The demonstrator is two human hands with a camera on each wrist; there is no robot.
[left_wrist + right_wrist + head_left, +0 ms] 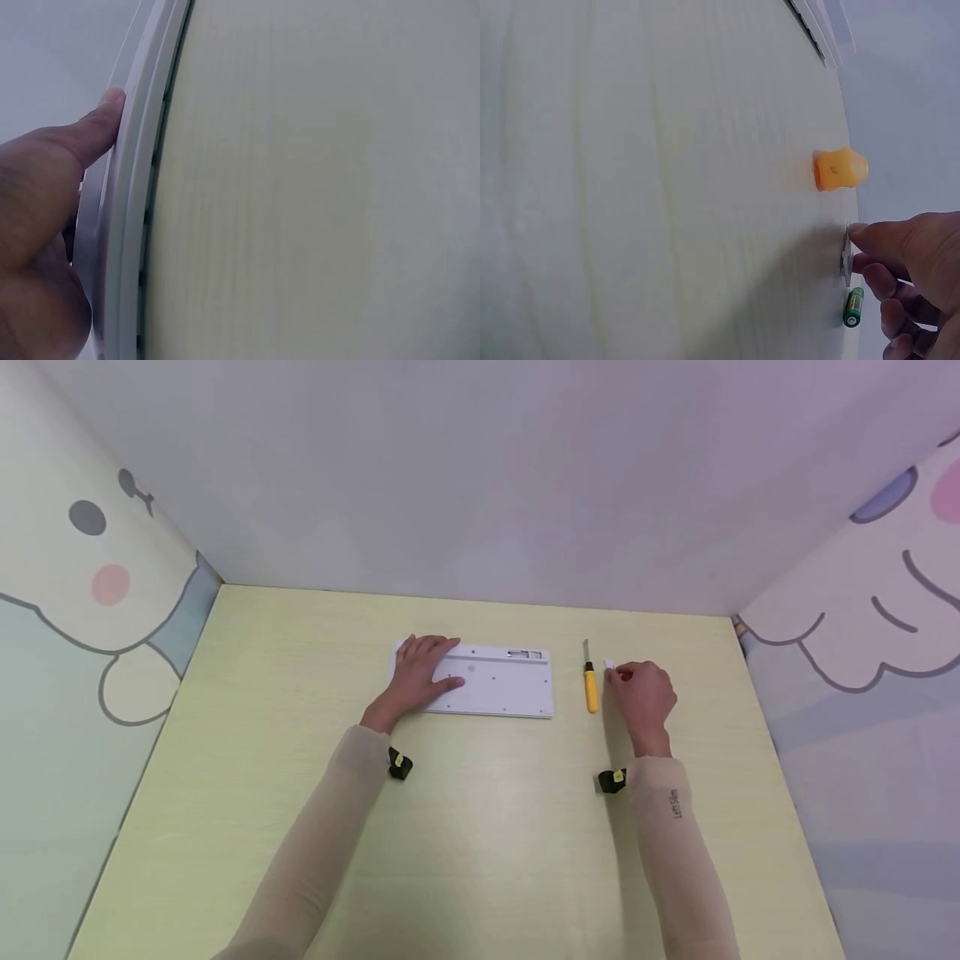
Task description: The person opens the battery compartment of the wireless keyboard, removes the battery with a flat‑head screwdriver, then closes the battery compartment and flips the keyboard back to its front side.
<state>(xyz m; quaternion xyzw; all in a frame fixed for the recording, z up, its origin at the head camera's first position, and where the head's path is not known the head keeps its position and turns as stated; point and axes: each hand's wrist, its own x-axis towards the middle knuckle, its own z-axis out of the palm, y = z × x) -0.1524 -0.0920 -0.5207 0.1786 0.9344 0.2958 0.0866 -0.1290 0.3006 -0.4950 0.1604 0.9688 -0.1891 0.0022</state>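
Sleeves (318,835) overhang the table (495,827); screwdriver (591,689) lies near keyboard (502,692).

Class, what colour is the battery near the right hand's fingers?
The battery is mostly green; the right wrist view shows it best.
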